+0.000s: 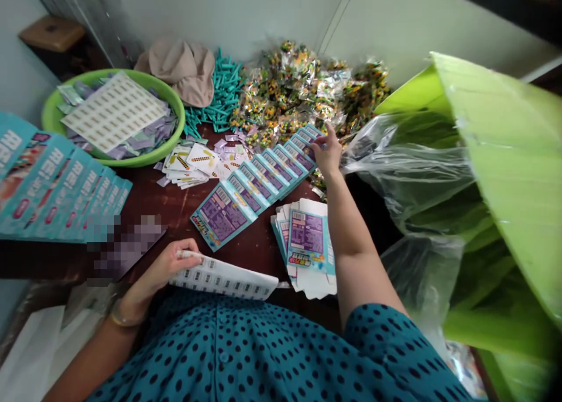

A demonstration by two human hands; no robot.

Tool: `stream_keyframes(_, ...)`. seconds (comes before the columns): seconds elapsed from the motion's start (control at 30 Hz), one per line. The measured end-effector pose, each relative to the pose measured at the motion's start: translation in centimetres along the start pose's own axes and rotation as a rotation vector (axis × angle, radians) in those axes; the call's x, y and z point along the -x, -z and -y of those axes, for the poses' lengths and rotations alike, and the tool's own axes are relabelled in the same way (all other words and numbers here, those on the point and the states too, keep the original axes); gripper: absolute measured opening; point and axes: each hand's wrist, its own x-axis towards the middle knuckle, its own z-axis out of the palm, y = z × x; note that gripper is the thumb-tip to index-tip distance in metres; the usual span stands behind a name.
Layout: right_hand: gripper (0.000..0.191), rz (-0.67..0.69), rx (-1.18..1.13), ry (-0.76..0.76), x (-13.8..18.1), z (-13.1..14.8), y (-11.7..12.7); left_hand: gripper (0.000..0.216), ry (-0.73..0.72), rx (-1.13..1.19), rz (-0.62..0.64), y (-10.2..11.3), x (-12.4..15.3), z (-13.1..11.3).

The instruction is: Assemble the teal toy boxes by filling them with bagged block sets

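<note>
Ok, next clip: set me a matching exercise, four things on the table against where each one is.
Things:
1. green basin
2. sticker sheet
3. fanned row of cards
4. tan hat

Places:
A. under the left hand, at the near edge of the table
B. far left of the table, holding a white sheet and wrappers
C. at the back by the wall, beside the teal sticks
D. middle of the table, its far end touched by the right hand

Pairs: 1-B, 2-A, 3-D, 4-C
</note>
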Motion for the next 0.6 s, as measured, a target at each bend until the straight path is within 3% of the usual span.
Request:
stream_keyframes(0.13, 0.041, -0.131, 0.088, 0.012, -1.6, -1.7, 1.3, 0.04, 0.022, -0.017, 0.016, 0.3, -0.5, -0.1)
stream_keyframes(0.2, 0.022, -0.078, -0.026, -0.049, -2.5, -2.5, 1.5, 0.04, 0.031, -0.011, 0.022, 0.2, -0.8, -0.2)
stream_keyframes(0.27, 0.017, 0.006, -0.1, -0.126, -3.3, -3.0, 1.2, 0.04, 0.028, -0.011, 0.032, 0.1, -1.2, -0.3)
stream_keyframes(0.33, 0.018, 0.012, -0.064, -0.171, -3.6, -3.1, 0.8, 0.041, 0.022, -0.012, 0.039, 0.0, -1.5, -0.5)
stream_keyframes(0.43, 0.035, -0.138, 0.07, -0.147, -2.7, -1.9, 1.0, 0.041, 0.003, -0.016, 0.023, -0.3, -1.6, -0.9)
stream_keyframes(0.53, 0.057, -0.268, 0.003, -0.03, 1.1, 1.9, 2.8, 0.038, -0.03, -0.052, -0.018, -0.7, -1.5, -1.6)
stream_keyframes(0.6, 0.056, -0.233, -0.148, 0.117, 4.5, 4.9, 4.6, 0.035, -0.047, -0.078, -0.026, -1.1, -1.5, -1.8)
